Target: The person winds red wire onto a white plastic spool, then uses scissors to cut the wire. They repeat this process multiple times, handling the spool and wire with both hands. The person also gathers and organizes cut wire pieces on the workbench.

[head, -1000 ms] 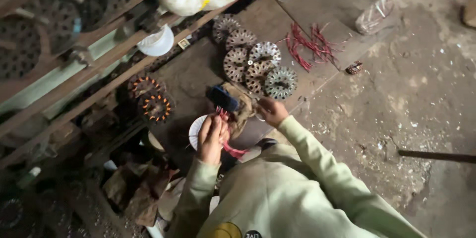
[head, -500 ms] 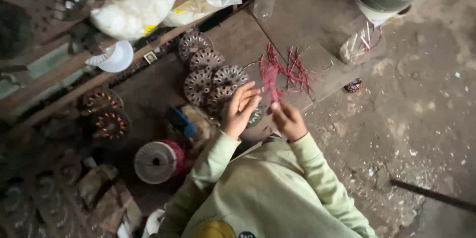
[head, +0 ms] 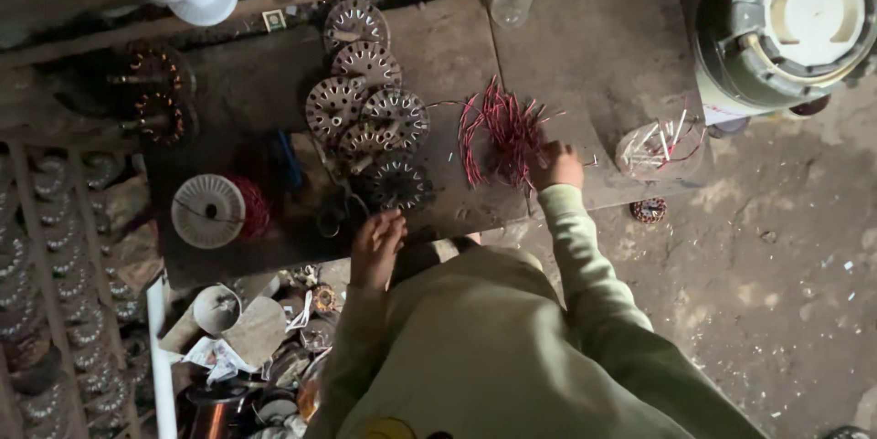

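Right hand resting on the edge of a loose bundle of red wires on the dark bench, grip impossible to tell. Left hand empty, fingers loosely curled, just below slotted metal discs. White spool further left; grey drum well right.

Bare bench board open beyond right hand, between red wire bundle and clear bag of wire offcuts. Left hand hemmed in: slotted stator discs ahead, scissors just beside, white wire spool farther left.
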